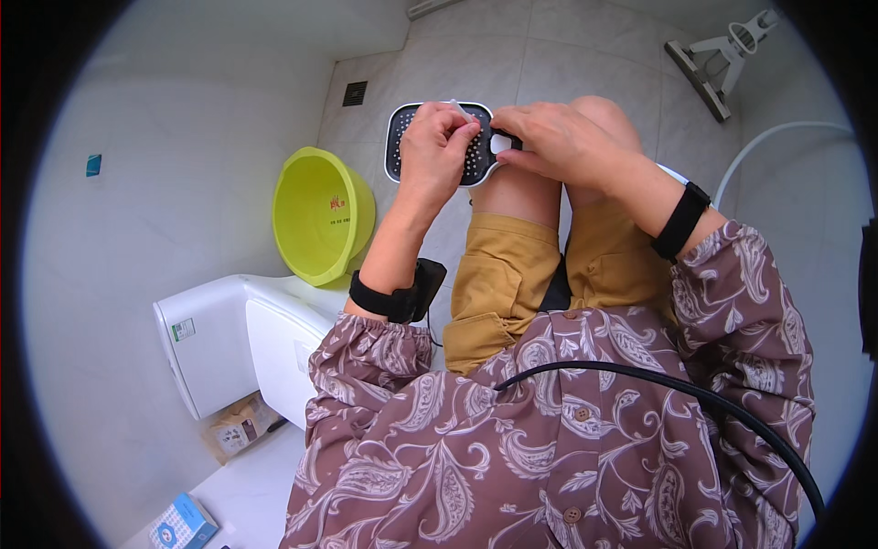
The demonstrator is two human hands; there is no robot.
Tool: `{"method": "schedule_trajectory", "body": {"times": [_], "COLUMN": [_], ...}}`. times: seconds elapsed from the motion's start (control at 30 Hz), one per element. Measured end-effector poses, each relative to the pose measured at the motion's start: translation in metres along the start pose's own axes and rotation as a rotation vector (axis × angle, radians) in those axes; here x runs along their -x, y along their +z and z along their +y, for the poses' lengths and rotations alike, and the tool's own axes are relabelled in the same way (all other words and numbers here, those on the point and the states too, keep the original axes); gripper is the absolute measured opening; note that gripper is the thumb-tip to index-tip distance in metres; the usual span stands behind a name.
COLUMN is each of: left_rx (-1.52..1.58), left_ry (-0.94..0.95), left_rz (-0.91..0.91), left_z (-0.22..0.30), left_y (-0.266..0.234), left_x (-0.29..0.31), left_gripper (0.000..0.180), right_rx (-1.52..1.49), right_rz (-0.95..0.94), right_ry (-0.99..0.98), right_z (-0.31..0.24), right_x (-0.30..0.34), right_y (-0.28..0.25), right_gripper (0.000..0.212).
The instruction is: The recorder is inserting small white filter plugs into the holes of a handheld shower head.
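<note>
The right hand grips the shower head by its neck, above the floor toward the left edge; the left hand's fingers pinch a small pale piece over its face. Bracing the neck firmly should steady fine fingerwork.

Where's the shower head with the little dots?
The shower head is in the upper middle of the head view, right of the lime-green basin, with the left hand over it and the right hand at its right end.
</note>
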State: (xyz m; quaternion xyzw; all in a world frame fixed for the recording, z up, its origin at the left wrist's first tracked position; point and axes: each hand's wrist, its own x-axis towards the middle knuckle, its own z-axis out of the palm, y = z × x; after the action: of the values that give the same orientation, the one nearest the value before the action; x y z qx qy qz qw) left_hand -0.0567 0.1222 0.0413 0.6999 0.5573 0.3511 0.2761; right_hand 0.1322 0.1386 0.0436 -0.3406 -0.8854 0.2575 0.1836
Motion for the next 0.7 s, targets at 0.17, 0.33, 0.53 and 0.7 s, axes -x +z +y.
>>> {"method": "schedule_trajectory", "body": {"times": [0.17,0.33,0.53,0.7], "left_rx": [-0.007,-0.002,-0.013,-0.019], "left_ry": [-0.016,-0.038,0.004,-0.011], "left_rz": [0.003,-0.004,0.016,0.036], "left_z": [0.0012,0.0001,-0.0002,0.0027], "left_y": [0.0029,0.0011,0.0033,0.0061], "left_x": [-0.0005,-0.0003,0.0007,0.0025], "left_gripper": [0.008,0.008,0.008,0.006], "right_rx": [0.005,0.021,0.024,0.029], "right_rz": [-0.010,-0.022,-0.018,-0.024], "right_ry": [0.009,0.017,0.015,0.011], "right_z": [0.0013,-0.0018,-0.0007,0.0006], "right_x": [0.0000,-0.0014,-0.0016,-0.0021], "right_y": [0.0000,-0.0019,-0.0005,0.0007], "right_gripper": [0.032,0.032,0.032,0.032]}}
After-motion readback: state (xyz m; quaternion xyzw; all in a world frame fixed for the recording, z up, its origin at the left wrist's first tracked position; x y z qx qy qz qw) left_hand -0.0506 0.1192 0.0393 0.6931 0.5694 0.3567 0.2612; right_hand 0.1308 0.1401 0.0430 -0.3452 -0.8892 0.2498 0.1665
